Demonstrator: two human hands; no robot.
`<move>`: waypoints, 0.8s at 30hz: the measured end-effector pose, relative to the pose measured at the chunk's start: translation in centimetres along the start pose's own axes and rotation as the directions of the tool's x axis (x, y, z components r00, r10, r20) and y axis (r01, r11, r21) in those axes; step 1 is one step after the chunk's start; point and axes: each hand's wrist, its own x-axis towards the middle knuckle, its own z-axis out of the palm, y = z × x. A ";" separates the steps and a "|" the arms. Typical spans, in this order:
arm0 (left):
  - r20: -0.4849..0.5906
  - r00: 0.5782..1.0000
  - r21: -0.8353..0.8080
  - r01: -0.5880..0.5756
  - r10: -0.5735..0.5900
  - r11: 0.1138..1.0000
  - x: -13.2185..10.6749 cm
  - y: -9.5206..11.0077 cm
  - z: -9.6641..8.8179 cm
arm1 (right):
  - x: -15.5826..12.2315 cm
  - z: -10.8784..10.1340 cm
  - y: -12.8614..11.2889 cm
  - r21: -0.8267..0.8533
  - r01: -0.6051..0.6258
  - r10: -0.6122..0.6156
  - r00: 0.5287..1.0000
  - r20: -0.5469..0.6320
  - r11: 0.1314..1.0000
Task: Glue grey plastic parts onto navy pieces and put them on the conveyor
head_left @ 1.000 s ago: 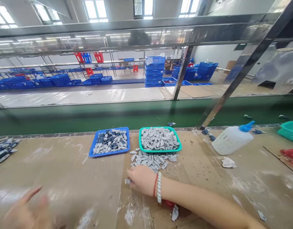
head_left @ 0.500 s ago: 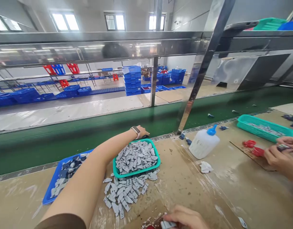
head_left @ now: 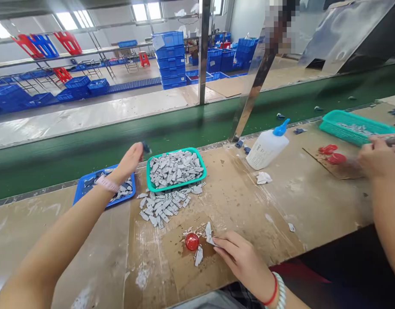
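Observation:
My left hand (head_left: 132,162) is raised between the blue tray (head_left: 75,198) and the green basket (head_left: 202,172), at the belt's near edge. Its fingers are closed on a small dark blue piece (head_left: 146,147), blurred by motion. Low in the middle, my right hand (head_left: 241,257) pinches a flat light grey plastic piece (head_left: 209,235) just above the cardboard. Beside it are a small red cup (head_left: 192,242) and another loose grey piece (head_left: 199,255). Grey pieces fill the green basket and spill in a pile (head_left: 162,207) before it. Dark and grey pieces lie in the blue tray.
A green conveyor belt (head_left: 174,128) runs behind the table. A white bottle with a blue nozzle (head_left: 267,148) stands by a metal post (head_left: 253,92), near crumpled tissue (head_left: 263,178). At right, a co-worker's hands (head_left: 379,156) work near red cups (head_left: 337,159) and another green basket (head_left: 358,128).
My left hand has moved left from behind the green basket, with the dark piece in it. The view has tilted down, showing more of my right hand and the red cup.

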 end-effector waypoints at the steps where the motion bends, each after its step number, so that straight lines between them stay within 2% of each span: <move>1: 0.003 1.000 -0.067 0.026 -0.026 0.997 -2.0 -0.3 -1.5 | -0.1 0.3 0.0 -0.049 0.024 -0.022 0.999 0.028 0.999; 4: 0.022 0.997 -0.244 0.073 -0.070 0.967 -9.5 -0.7 -5.2 | -0.4 1.1 0.0 -0.199 0.113 -0.088 0.988 0.129 0.973; 7: -0.059 0.977 -0.502 0.149 -0.206 0.852 -17.2 -1.1 -7.1 | -0.8 1.3 0.3 -0.320 0.194 -0.142 0.973 0.179 0.927; 9: -0.094 0.928 -0.684 0.202 -0.360 0.701 -21.5 -1.6 -7.0 | -1.0 1.3 0.5 -0.362 0.254 -0.201 0.964 0.176 0.897; 12: -0.033 0.853 -0.812 0.281 -0.522 0.511 -26.0 -2.4 -5.3 | -1.2 0.9 0.5 -0.374 0.337 -0.284 0.940 0.191 0.864; 14: 0.057 0.825 -0.847 0.338 -0.563 0.410 -27.7 -2.3 -3.5 | -1.4 0.7 0.2 -0.370 0.341 -0.273 0.935 0.225 0.864; 17: 0.205 0.844 -0.867 0.392 -0.496 0.309 -28.9 -1.3 -0.9 | -1.5 0.5 -0.3 -0.345 0.272 -0.194 0.950 0.243 0.898; 21: 0.293 0.888 -0.871 0.400 -0.353 0.284 -28.7 0.6 1.7 | -1.7 0.4 -0.6 -0.253 0.191 -0.144 0.971 0.193 0.949; 24: 0.323 0.890 -0.864 0.416 -0.321 0.285 -28.0 1.7 3.0 | -2.0 0.5 -0.5 -0.176 0.188 -0.159 0.973 0.165 0.966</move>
